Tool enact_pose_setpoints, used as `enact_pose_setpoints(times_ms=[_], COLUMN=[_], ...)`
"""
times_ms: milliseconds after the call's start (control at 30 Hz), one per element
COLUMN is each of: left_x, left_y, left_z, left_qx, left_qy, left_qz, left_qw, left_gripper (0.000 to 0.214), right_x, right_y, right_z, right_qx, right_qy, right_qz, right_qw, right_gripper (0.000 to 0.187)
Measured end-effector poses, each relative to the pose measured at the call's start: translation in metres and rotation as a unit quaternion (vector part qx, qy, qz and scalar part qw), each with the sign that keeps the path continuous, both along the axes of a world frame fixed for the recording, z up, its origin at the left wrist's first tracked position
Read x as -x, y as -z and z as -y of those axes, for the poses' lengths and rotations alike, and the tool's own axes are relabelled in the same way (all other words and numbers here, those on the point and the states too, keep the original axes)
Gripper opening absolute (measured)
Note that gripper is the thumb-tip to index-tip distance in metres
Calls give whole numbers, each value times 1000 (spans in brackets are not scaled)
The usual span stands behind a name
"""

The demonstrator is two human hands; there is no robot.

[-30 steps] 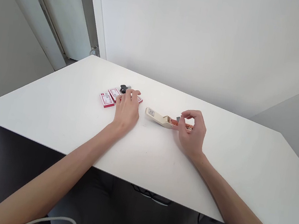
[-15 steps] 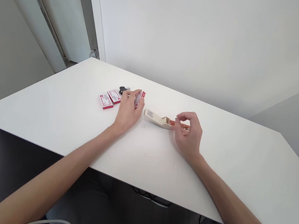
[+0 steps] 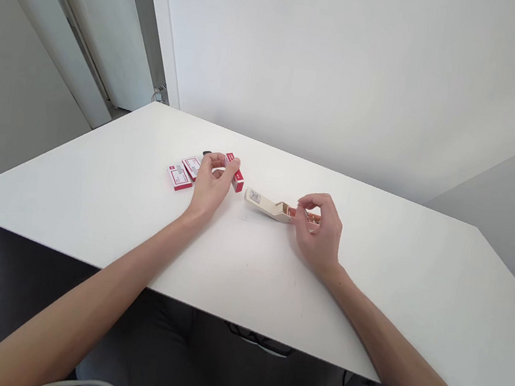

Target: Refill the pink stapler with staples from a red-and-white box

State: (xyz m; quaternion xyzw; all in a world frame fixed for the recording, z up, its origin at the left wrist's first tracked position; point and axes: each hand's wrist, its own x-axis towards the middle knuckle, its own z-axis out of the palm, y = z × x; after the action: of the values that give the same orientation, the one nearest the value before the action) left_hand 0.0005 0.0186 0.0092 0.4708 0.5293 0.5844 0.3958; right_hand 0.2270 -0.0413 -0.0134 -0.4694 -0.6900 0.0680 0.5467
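Note:
My left hand pinches a small red and white staple box between thumb and fingers, lifted just off the white table. Two more of the same boxes lie flat to its left, and a small black object peeks out behind my fingers. A beige stapler lies opened out in the middle of the table, with its orange-red inner tray showing. My right hand is curled over that tray end, fingertips pinched on a small piece I cannot make out.
A white wall rises behind the table, with a door frame at the far left corner. A white cable curves below the table's near edge, over a dark floor.
My left hand has picked one staple box off the table and turned it up on end. My right hand has stayed at the stapler's tray end, shifting slightly left.

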Motion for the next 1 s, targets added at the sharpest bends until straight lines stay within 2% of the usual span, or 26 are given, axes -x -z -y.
enact_pose_setpoints(times_ms=[233,400,633,1000], left_x=[-2,-5,-8,-7], left_y=[-3,-8,-7,-8], left_z=[2,8,18,15], left_qx=[8,-1,-50,-125], left_qy=[97,171,181,211], left_qz=[135,129,19,60], left_qw=[986,977,982,968], left_gripper=[26,33,34,34], right_x=[0,1,2,1], right_y=[1,0,-1,-1], right_z=[-1,2,1,0], right_qx=[-29,-27,-60,-61], right_qy=[-4,-5,-21,-20], right_qz=[28,47,61,58], right_qw=[999,999,996,996], right_gripper=[7,7,12,10])
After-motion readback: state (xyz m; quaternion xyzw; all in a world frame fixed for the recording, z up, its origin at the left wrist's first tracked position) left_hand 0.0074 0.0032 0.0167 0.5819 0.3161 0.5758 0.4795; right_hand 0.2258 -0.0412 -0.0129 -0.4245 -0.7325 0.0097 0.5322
